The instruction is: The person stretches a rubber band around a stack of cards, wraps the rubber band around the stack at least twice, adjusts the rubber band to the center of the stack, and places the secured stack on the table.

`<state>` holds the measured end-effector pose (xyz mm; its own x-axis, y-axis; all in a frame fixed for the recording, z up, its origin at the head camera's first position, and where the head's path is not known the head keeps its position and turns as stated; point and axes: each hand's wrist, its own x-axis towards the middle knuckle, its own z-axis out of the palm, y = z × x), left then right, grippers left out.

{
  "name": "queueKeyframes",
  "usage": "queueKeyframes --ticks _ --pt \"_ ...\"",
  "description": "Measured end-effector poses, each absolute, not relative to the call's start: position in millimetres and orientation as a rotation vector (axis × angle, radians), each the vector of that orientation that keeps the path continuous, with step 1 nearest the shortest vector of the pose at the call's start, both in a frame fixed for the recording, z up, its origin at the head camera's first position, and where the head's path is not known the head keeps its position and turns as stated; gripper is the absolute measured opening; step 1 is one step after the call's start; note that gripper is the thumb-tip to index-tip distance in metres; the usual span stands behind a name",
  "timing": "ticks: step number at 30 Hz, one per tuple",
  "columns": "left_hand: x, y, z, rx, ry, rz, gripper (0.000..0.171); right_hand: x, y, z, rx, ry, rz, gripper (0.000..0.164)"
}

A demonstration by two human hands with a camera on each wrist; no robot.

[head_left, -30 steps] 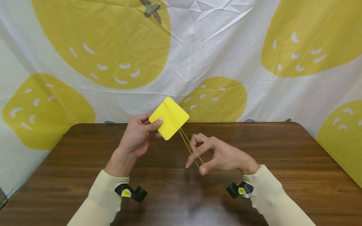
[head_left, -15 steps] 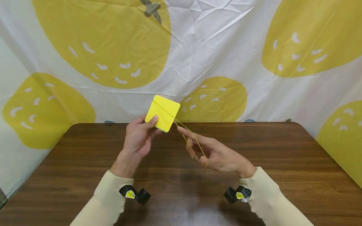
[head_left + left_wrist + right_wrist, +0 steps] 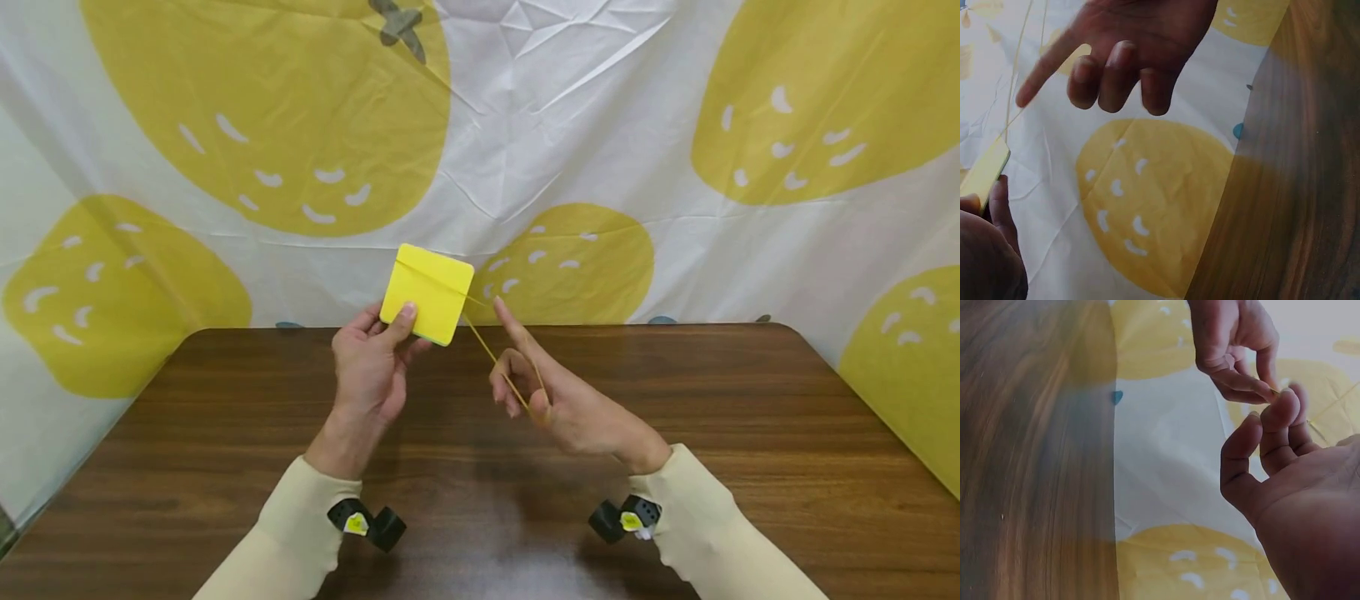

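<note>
My left hand [image 3: 367, 367] holds a yellow square stack of cards [image 3: 438, 283] with rounded corners, thumb on its face and fingers behind. A greenish layer shows along its lower edge. Round the stack runs a thin yellow rubber band [image 3: 481, 339], one strand crossing the face near the top. From the stack's right side the band stretches to my right hand [image 3: 573, 400], which keeps it taut, hooked at the thumb. There the index finger points up and away; the other fingers are curled. In the left wrist view the cards [image 3: 985, 172] appear edge-on.
Both hands are above a dark brown wooden table [image 3: 480, 517]. Behind its far edge hangs a white cloth [image 3: 570, 117] printed with large yellow fruit. Each sleeve cuff carries a small black camera [image 3: 386, 527].
The card stack has turned and moved slightly left and up. My right index finger has swung from pointing down to pointing up, spreading the band's strands apart.
</note>
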<state>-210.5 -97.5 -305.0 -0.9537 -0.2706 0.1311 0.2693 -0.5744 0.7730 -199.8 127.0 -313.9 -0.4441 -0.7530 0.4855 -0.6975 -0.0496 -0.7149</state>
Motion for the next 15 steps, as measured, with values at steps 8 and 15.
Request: queueKeyframes --ticks 8,15 --pt "-207.9 -92.6 -308.9 -0.247 -1.176 -2.513 0.017 -203.9 131.3 -313.0 -1.366 1.981 -1.822 0.101" --pt "-205.6 -96.2 -311.9 -0.572 -1.247 -2.441 0.015 -202.6 136.3 -307.6 -1.094 1.695 -2.083 0.101"
